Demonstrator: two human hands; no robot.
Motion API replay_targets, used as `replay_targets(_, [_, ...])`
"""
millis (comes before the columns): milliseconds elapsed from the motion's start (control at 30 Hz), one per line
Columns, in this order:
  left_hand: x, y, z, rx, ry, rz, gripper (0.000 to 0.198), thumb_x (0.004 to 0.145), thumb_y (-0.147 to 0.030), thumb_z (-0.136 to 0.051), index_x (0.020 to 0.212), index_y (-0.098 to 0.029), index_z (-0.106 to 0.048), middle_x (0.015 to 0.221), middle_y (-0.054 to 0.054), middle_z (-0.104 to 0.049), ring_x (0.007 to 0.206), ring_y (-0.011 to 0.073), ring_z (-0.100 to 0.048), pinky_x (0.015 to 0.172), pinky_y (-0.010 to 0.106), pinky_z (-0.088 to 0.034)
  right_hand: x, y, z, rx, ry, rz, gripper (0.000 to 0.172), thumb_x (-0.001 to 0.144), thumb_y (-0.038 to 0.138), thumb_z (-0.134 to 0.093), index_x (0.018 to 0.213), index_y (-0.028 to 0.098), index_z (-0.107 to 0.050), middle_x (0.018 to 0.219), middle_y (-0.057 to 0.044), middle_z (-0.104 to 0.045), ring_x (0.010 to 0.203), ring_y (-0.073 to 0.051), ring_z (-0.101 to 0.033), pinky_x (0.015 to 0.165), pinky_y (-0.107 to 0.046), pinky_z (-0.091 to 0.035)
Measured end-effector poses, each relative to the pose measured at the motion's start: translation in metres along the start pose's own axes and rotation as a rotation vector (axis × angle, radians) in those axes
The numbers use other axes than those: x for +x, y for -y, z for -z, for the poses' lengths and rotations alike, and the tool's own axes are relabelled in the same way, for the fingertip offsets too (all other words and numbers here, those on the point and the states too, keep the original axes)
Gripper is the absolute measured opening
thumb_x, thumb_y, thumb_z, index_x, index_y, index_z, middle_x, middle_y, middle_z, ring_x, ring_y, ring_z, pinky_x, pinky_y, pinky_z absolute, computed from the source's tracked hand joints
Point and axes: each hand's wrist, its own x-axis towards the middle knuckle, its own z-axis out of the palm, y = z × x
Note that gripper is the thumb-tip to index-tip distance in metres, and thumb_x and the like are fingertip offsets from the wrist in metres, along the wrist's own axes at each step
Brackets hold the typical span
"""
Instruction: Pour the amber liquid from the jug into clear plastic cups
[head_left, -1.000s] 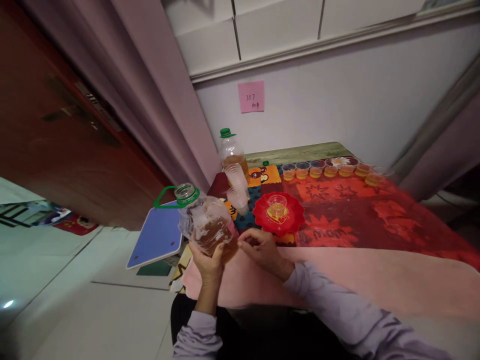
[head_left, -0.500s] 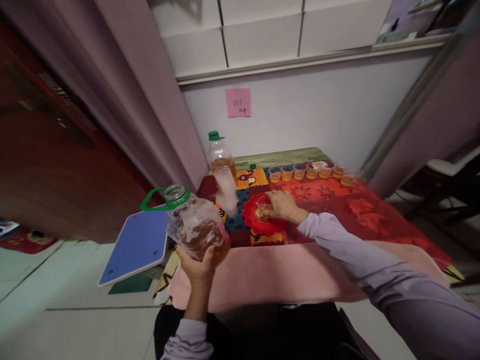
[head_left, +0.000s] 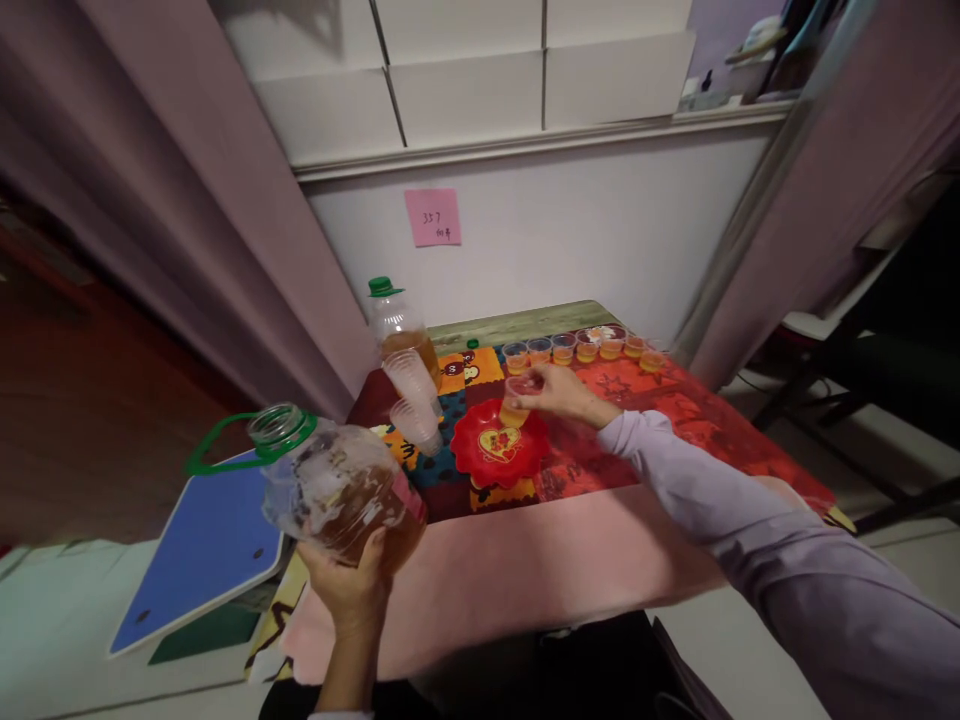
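- Lifted from the middle of the scalloped red plate (head_left: 469,462), the clear plastic cup of amber liquid (head_left: 519,398) has come toward that plate's one o'clock edge, carried by my right hand (head_left: 562,395).
- My right hand grips the cup near its rim, fingers closed around it; the base looks raised off the plate, though I can't be sure.
- My left hand (head_left: 349,590) is clasped on the lower side of the big clear plastic jug with a green ring handle (head_left: 341,495), between eight and nine o'clock from the plate.
- As for progress, seven see-through cups with amber liquid (head_left: 563,350) stand in a row, from twelve round to two o'clock of the plate; I judge those done, and the one I hold poured but not yet lined up.
- What's left, as I judge it: nested clear cups (head_left: 416,425) lie at nine to ten o'clock, the jug I hold has liquid in its lower part, and a second, capped jug of amber liquid (head_left: 403,330) stands at eleven.
- The cup's mouth faces up, its long axis near upright, perhaps leaning slightly.
- The jug I hold lies tilted: uncapped mouth up toward ten o'clock, base toward four, its long axis running between them.
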Motion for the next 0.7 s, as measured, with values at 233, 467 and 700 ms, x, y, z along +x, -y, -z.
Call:
replay_targets(233, [0.003, -0.009, 0.0, 0.013, -0.041, 0.012, 0.099, 0.061, -0.062, -0.094, 0.142, -0.02, -0.058, 0.129, 0.012, -0.071, 0.116, 0.0328, -0.072, 0.113, 0.058, -0.056, 0.015, -0.131, 0.062, -0.397, -0.3, -0.135, 0.06, 0.082, 0.054, -0.081, 0.123, 0.011, -0.073, 0.148, -0.028, -0.066, 0.134, -0.042, -0.062, 0.116, -0.053, -0.046])
replay_targets(467, [0.007, -0.011, 0.002, 0.02, -0.042, 0.009, 0.093, 0.058, -0.063, -0.093, 0.134, -0.021, -0.061, 0.123, 0.01, -0.07, 0.113, 0.0331, -0.071, 0.116, 0.063, -0.052, 0.022, -0.21, 0.092, -0.579, -0.303, -0.343, 0.072, 0.085, 0.06, -0.078, 0.133, 0.006, -0.071, 0.173, -0.032, -0.039, 0.161, -0.049, -0.033, 0.131, -0.069, -0.017])
replay_targets(700, [0.006, -0.001, 0.006, 0.067, -0.058, 0.001, 0.086, 0.06, -0.066, -0.092, 0.128, -0.024, -0.061, 0.116, 0.008, -0.07, 0.109, 0.0337, -0.071, 0.114, 0.066, -0.053, 0.031, -0.224, 0.085, -0.607, -0.246, -0.384, 0.07, 0.091, 0.053, -0.077, 0.137, 0.001, -0.069, 0.174, -0.036, -0.036, 0.165, -0.047, -0.028, 0.131, -0.068, -0.016])
